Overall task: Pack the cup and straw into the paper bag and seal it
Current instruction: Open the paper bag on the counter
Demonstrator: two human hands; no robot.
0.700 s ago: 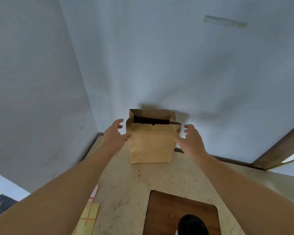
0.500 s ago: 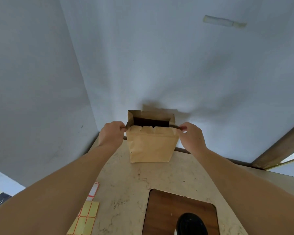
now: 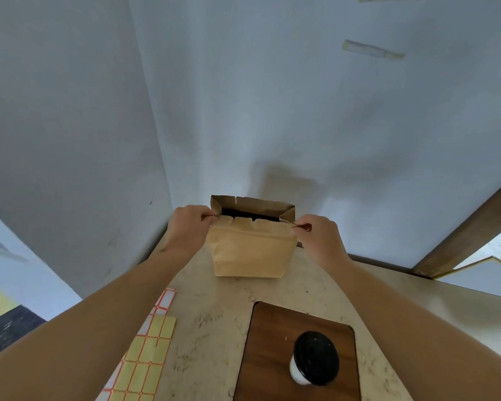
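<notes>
Both rim corners are now being pinched, where open hands were hovering
Paper bag (image 3: 250, 251) is being spread by left hand (image 3: 187, 228) and right hand (image 3: 320, 237); cup (image 3: 314, 358) is waiting unpacked on the counter (image 3: 214, 328)

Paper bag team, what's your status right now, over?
Left hand and right hand pinching brown paper bag mouth open. White cup with black lid waiting on wooden board. Nothing blocking.

A pale marble-patterned table (image 3: 214, 319) stood against the wall corner. On it sat an upright brown paper bag (image 3: 250, 253) near the far edge, a dark wooden board (image 3: 272, 342) closer in, and yellow and white label sheets (image 3: 149, 351) along the left edge.
</notes>
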